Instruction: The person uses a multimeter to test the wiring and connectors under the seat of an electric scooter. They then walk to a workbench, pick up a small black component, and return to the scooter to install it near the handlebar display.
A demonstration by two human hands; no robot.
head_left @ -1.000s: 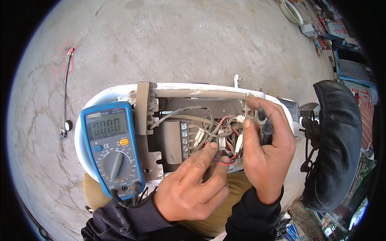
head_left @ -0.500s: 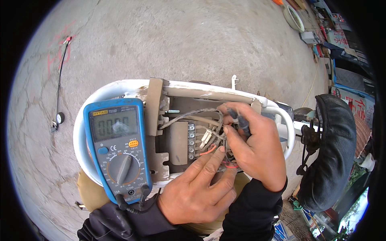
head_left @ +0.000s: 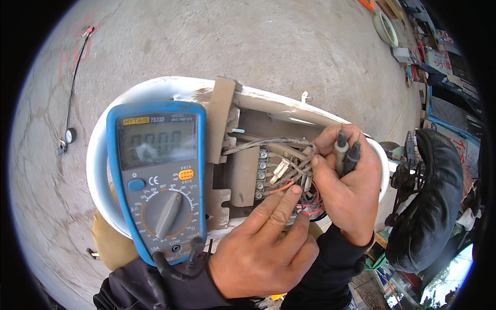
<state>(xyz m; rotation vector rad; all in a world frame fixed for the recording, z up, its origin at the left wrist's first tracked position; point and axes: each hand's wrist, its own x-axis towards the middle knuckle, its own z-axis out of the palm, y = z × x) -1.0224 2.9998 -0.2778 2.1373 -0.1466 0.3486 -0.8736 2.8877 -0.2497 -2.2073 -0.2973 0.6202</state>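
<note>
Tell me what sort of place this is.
Probably a repair workshop or yard: a multimeter sits beside exposed wires in a white frame, above a bare concrete floor.

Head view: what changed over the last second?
The right hand moved left, toward the terminal block; it now reaches the grey cable, apparently pinching it. The view shifted too. Unchanged: test probes in that hand, left hand at the wires, multimeter at left.

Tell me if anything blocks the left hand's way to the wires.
Nothing visible does: the left hand has its fingertips at the wires. The right hand, with the probes, is farther right, not between.
</note>
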